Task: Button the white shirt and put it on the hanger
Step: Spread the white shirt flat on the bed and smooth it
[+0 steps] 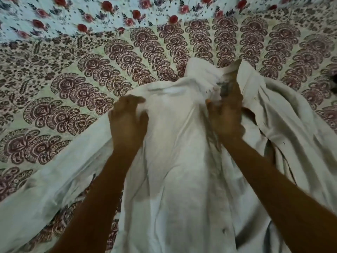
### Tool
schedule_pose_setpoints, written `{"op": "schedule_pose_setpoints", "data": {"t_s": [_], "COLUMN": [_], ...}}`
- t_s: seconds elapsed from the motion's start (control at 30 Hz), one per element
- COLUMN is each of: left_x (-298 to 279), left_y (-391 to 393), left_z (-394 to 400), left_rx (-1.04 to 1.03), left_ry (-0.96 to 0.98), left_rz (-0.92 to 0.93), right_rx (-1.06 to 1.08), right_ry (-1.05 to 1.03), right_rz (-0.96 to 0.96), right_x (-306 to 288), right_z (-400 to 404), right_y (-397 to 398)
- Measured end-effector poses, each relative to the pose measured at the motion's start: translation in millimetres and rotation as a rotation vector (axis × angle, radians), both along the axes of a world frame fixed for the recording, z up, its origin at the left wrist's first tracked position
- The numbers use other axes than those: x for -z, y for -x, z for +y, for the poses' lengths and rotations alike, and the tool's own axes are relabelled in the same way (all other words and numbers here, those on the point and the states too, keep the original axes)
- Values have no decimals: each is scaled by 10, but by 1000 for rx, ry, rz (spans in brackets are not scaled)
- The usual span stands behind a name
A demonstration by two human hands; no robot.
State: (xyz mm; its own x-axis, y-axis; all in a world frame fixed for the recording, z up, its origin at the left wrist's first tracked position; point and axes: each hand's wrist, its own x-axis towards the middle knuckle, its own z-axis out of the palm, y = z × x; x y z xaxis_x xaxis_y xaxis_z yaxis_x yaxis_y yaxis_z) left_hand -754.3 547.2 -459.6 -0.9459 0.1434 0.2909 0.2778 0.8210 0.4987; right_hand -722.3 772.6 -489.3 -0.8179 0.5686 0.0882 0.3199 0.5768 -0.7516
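Observation:
The white shirt (178, 161) lies crumpled on the bed, its collar end away from me and its button placket running down the middle toward me. My left hand (127, 121) grips a fold of the cloth near the shoulder on the left. My right hand (225, 115) pinches the fabric at the collar and top of the placket, where a small button shows. The right front panel and a sleeve lie bunched to the right. No hanger is in view.
A patterned bedspread (91, 84) with maroon fan motifs covers the bed under the shirt. Further back lies a white sheet with red flowers (109, 13). A dark object peeks in at the right edge (334, 83).

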Motion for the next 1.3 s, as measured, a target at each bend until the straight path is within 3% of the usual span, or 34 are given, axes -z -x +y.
{"op": "schedule_pose_setpoints", "data": {"t_s": [0.17,0.27,0.33,0.53,0.63,0.7,0.77,0.83,0.93,1.0,1.07,1.2,1.3], "left_x": [97,180,155,34,-40,-139,-207,-190,-205,-242,-271,-261,-337], "left_y": [-1388,-1993,-2341,-3075,-3444,-3643,-3809,-3922,-4023,-4096,-4159,-4236,-4292], "left_z": [-382,-710,-941,-1444,-1636,-1662,-1714,-1833,-2046,-2173,-2237,-2138,-1998], "left_rx": [247,327,331,71,-71,-126,-83,0,-40,-139,-203,-254,-303], "left_ry": [156,297,331,213,135,0,-30,42,26,-102,-149,184,279], "left_rz": [-195,-329,-359,-548,-719,-832,-931,-1036,-1207,-1195,-1155,-1088,-902], "right_rx": [-137,-255,-210,-132,23,289,389,268,41,-83,-205,-231,-313], "right_ry": [-262,-327,-325,-33,341,664,465,324,402,472,376,61,85], "right_rz": [-81,-235,-361,-493,-464,-338,-445,-575,-785,-922,-1008,-994,-1002], "right_x": [-35,31,-49,-467,-534,-526,-516,-471,-554,-637,-688,-787,-844], "right_z": [-528,-740,-843,-1176,-1257,-1206,-1175,-1190,-1261,-1275,-1278,-1283,-1314], "right_y": [-1474,-2228,-2659,-3142,-3303,-3434,-3612,-3805,-4032,-4219,-4420,-4650,-4718]}}
